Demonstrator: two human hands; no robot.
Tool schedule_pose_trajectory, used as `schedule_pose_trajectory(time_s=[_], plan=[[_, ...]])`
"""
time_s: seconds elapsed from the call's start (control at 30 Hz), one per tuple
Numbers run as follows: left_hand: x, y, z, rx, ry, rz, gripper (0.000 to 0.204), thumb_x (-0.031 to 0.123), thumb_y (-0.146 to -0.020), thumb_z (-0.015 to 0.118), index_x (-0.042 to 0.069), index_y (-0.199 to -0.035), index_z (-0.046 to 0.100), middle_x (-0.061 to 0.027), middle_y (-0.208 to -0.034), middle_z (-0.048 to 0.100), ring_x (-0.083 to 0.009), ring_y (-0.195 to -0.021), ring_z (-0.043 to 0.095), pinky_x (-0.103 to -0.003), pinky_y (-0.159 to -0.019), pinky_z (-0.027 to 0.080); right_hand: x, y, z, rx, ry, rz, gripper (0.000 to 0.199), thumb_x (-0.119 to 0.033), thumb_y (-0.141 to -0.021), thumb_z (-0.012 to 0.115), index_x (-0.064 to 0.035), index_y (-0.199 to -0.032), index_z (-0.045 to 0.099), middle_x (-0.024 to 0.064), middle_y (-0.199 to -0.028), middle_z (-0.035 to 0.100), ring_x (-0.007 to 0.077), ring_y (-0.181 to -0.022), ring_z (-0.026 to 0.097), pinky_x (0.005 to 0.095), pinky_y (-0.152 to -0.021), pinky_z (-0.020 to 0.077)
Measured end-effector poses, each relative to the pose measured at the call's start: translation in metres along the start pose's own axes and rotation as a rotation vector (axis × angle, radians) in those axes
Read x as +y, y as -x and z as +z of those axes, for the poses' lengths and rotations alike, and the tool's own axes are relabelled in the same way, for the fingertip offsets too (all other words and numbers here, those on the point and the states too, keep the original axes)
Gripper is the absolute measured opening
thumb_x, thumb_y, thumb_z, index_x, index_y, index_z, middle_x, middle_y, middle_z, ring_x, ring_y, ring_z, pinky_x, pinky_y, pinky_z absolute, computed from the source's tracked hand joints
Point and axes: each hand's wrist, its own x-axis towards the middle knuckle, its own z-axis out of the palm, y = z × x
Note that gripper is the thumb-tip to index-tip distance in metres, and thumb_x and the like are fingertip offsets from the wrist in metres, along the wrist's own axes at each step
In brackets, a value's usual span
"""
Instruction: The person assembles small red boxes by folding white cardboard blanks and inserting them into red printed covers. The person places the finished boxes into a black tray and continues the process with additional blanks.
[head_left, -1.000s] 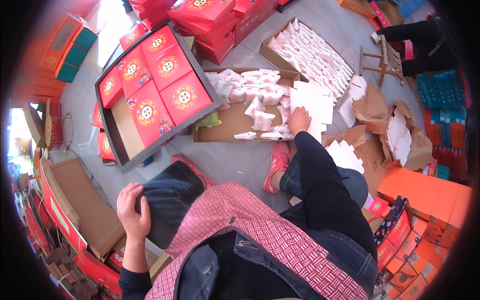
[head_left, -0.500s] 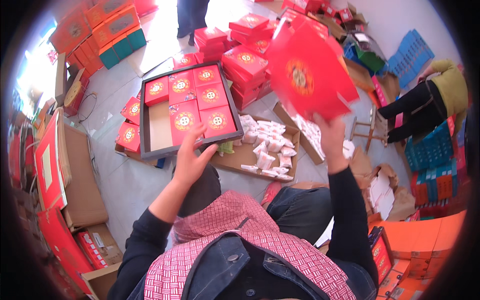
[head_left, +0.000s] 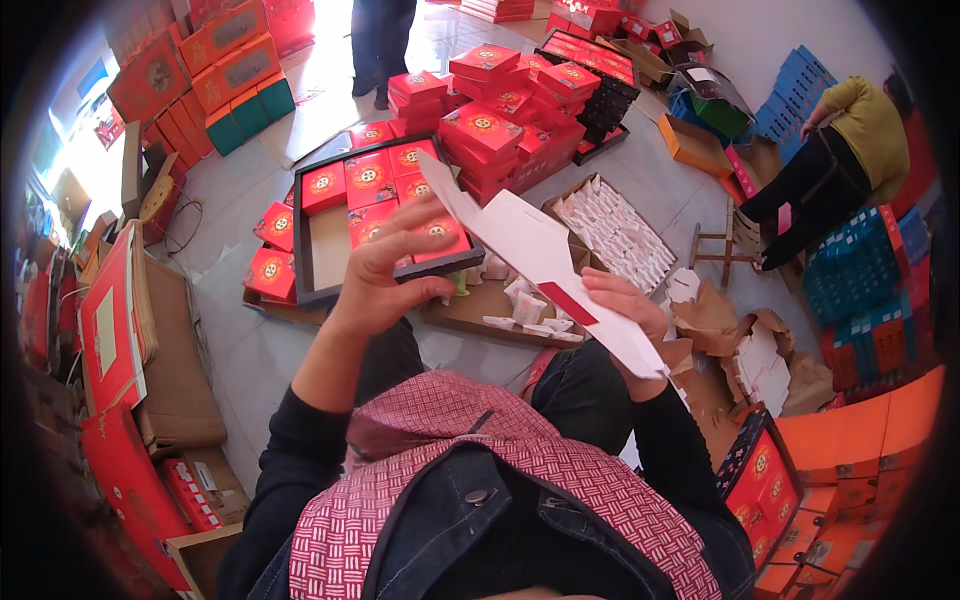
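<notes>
Dark tray (head_left: 312, 262) on grey floor (head_left: 250, 350), filled with small red boxes (head_left: 372, 180), one slot bare. Stack of red boxes (head_left: 495, 115) just behind tray. Open carton of white packets (head_left: 615, 232) to right of it, small wooden stool (head_left: 722, 250) beside. Orange and green boxes (head_left: 240, 75) far left. Blue crates (head_left: 860, 290) at right. Person in yellow top (head_left: 870, 125) bent over far right. Flattened brown cardboard (head_left: 175, 350) at left. Torn brown paper (head_left: 745, 350) lower right.
</notes>
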Motion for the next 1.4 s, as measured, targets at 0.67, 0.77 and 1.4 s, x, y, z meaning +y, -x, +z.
schedule_pose_trajectory(time_s=[0.67,0.77,1.4], plan=[[-0.011,0.015,0.083,-0.193,0.669,-0.120,0.012,0.009,-0.074,0.074,0.004,-0.084,0.072,-0.0171,-0.118,0.063,-0.0334,-0.136,0.037,-0.048,-0.112,0.023,0.100,0.012,0.038,0.023,-1.736,-0.090,0.030,-0.037,-0.093,0.053,-0.0076,-0.097,0.051,0.0089,-0.109,0.051,0.0258,-0.115,0.046,0.0441,-0.111,0.0289],[-0.019,0.006,0.075,-0.348,0.736,-0.128,0.007,0.005,-0.072,0.074,0.007,-0.079,0.072,-0.0178,-0.107,0.067,-0.0380,-0.128,0.046,-0.051,-0.114,0.018,0.116,0.016,0.034,-0.005,-1.640,-0.114,0.038,-0.042,-0.094,0.048,-0.0063,-0.109,0.050,0.0116,-0.120,0.051,0.0289,-0.121,0.045,0.0467,-0.110,0.0307],[0.000,0.014,0.124,-0.732,0.673,-0.366,0.018,-0.007,-0.079,0.065,-0.001,-0.096,0.068,-0.0098,-0.090,0.069,-0.0192,-0.090,0.065,-0.031,-0.084,0.050,0.095,0.083,-0.121,-0.009,-0.989,1.200,0.073,-0.058,-0.098,0.028,0.0041,-0.107,0.065,0.0136,-0.100,0.069,0.0220,-0.092,0.066,0.0305,-0.085,0.0510]])
